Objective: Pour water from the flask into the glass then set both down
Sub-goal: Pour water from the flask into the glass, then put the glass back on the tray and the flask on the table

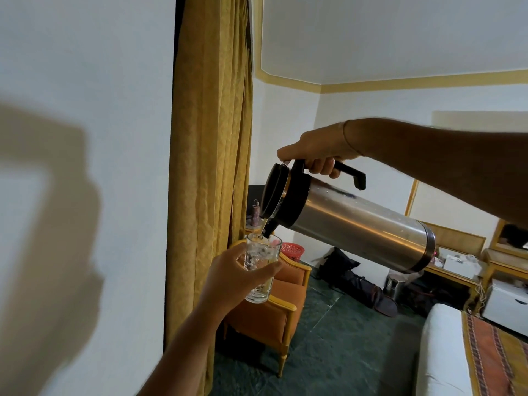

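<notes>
A steel flask (pixel 357 224) with a black lid and black handle is tipped nearly flat in the air, spout down to the left. My right hand (pixel 317 151) grips its handle from above, thumb on the lid lever. Water runs from the spout into a clear glass (pixel 261 271) held just below it. My left hand (pixel 231 277) is wrapped around the glass from the left, holding it upright in mid-air. Bubbling water fills the glass's upper part.
An orange armchair (pixel 281 307) with a yellow wooden frame stands under the glass beside a gold curtain (pixel 211 167). A white wall is at the left. A bed corner (pixel 457 355) lies at the lower right, a dark bag (pixel 351 278) and a desk along the far wall.
</notes>
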A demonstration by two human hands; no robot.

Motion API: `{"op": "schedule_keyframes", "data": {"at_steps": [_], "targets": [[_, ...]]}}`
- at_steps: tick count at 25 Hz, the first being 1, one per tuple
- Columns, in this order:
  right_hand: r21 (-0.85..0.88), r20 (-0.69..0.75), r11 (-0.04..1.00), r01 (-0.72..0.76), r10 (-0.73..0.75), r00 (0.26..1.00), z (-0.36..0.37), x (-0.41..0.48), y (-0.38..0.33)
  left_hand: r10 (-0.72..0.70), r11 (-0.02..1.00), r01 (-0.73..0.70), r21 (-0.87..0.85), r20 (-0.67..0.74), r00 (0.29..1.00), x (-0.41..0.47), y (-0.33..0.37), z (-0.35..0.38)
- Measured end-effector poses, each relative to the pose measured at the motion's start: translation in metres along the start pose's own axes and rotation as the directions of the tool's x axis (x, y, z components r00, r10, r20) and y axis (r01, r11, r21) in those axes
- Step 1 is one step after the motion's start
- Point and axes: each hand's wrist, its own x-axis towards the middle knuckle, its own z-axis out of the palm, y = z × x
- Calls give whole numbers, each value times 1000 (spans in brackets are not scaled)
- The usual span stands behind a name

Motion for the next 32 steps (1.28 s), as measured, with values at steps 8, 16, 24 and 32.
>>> {"op": "schedule_keyframes", "data": {"at_steps": [8, 16, 24, 32], "targets": [[318, -31, 948, -12, 23, 999, 3, 1, 40, -7, 994, 4, -106, -32, 999, 0, 6, -5], [834, -84, 545, 85, -27, 996, 63, 7, 132, 25, 996, -30, -82, -59, 998, -4, -1, -8], [972, -233, 43, 230, 252, 939, 243, 19, 220, -173, 978, 154, 141, 127, 977, -51, -91, 24], [988, 124, 2, -153, 579, 806, 539, 33, 297, -577, 814, 517, 266, 260, 775, -196, -274, 94]]}}
